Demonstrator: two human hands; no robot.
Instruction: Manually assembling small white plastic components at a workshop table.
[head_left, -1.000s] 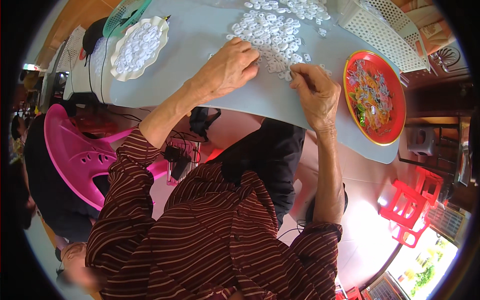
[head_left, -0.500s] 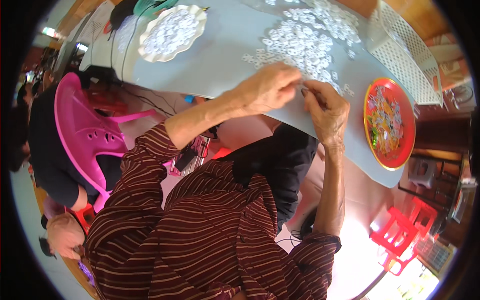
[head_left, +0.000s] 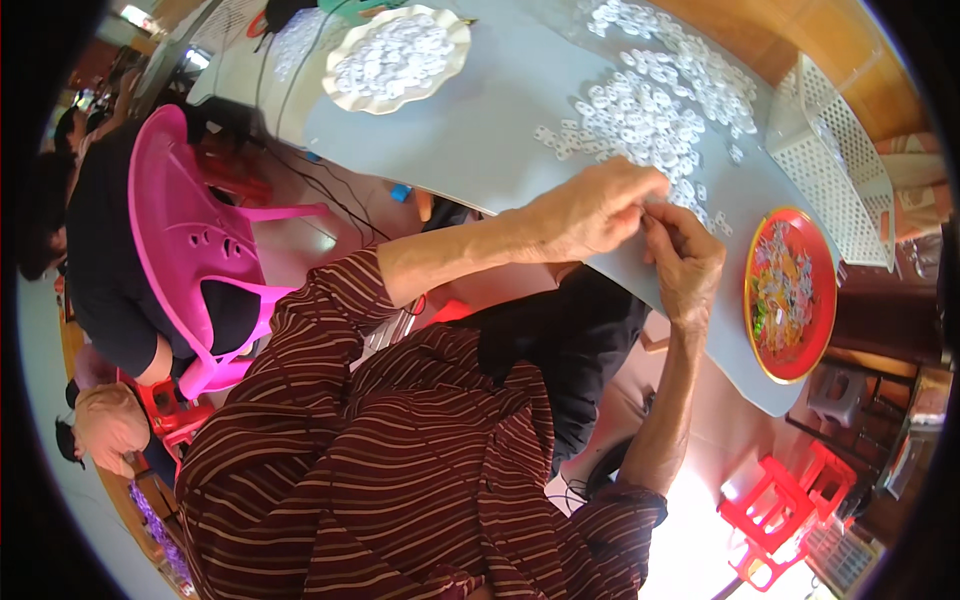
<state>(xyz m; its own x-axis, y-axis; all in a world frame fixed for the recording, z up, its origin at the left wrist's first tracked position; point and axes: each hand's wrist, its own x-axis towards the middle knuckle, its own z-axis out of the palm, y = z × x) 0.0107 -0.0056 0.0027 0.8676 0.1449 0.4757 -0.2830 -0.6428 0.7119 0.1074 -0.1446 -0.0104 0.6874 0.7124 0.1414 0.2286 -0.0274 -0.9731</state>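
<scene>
My left hand (head_left: 605, 208) and my right hand (head_left: 687, 262) meet fingertip to fingertip over the near edge of the grey table (head_left: 450, 150). The fingers of both are pinched together, and whatever is between them is too small to name. Just beyond them spreads a heap of small white plastic pieces with holes (head_left: 640, 118). To the right of my right hand lies a red round tray with a gold rim (head_left: 829, 300), holding many small colourful pieces. A scalloped white dish (head_left: 455, 60) heaped with similar white pieces stands at the far left.
A white perforated basket (head_left: 830, 170) stands at the table's right side. On the left is a pink plastic chair (head_left: 165, 215) with a person in dark clothing (head_left: 95, 260) beside it. Red stools (head_left: 770, 505) stand on the floor at lower right; dark cables (head_left: 320, 190) hang below the table.
The view has shifted, so the table and its things appear further right and lower. My hands stay pinched together at the table edge, the left one slightly turned.
</scene>
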